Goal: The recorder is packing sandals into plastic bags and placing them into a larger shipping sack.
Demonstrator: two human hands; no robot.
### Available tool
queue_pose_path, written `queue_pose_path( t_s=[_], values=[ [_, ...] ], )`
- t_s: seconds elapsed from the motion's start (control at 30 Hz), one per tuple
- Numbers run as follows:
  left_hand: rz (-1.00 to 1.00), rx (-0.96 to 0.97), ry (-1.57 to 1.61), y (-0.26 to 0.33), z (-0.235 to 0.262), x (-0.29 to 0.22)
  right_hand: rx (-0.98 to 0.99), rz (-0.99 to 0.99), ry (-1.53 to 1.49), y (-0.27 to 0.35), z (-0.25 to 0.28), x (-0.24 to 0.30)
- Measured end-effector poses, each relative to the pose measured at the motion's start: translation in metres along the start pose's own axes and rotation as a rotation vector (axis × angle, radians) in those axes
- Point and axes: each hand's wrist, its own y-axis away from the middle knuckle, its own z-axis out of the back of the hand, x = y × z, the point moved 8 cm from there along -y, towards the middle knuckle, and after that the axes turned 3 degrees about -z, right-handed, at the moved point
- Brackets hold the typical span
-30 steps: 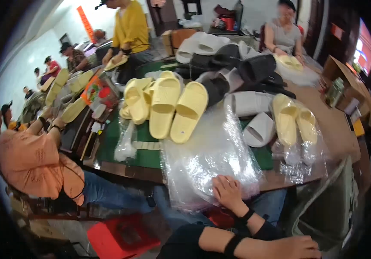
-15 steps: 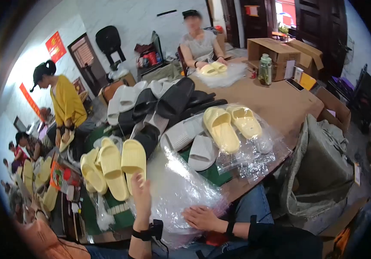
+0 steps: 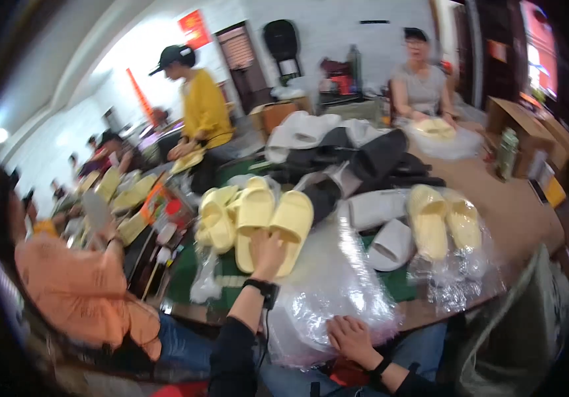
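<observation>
Yellow foam slide sandals (image 3: 272,221) were laid side by side near the front of a crowded wooden work table (image 3: 519,215), and the left hand (image 3: 268,253) was stretched out to them, its fingers resting on the heel ends of the pair; whether they were truly gripped could not be told. A dark band was worn on that wrist. The right hand (image 3: 352,339) was pressed flat, fingers loose, on a heap of clear crinkled plastic bags (image 3: 329,291) at the table's near edge, just in front of the sandals.

More pale yellow slides (image 3: 217,221) were piled just left of the pair. To the right, a second yellow pair wrapped in clear plastic (image 3: 442,225) and light grey slides (image 3: 383,228) were seen. Behind them, black and white slides (image 3: 357,155) were stacked in a mound that blocked the far side of the table. An open cardboard box (image 3: 519,119) stood at the far right.

A person in an orange top (image 3: 79,291) was seated close on the left, a person in a yellow shirt and dark cap (image 3: 198,106) was standing beyond, and a person in a grey top (image 3: 420,83) was seated at the far end.
</observation>
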Motion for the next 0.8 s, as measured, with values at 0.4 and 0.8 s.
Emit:
queue_pose_path(
  t_s=[0.4,0.8],
  values=[
    [0.312,0.129,0.411,0.047,0.049,-0.077,0.008,-0.042,-0.032,0.008,-0.012,-0.007],
    [0.106,0.452,0.638,0.116,-0.029,-0.131,-0.004,-0.065,-0.16,0.011,-0.021,-0.009]
  ],
)
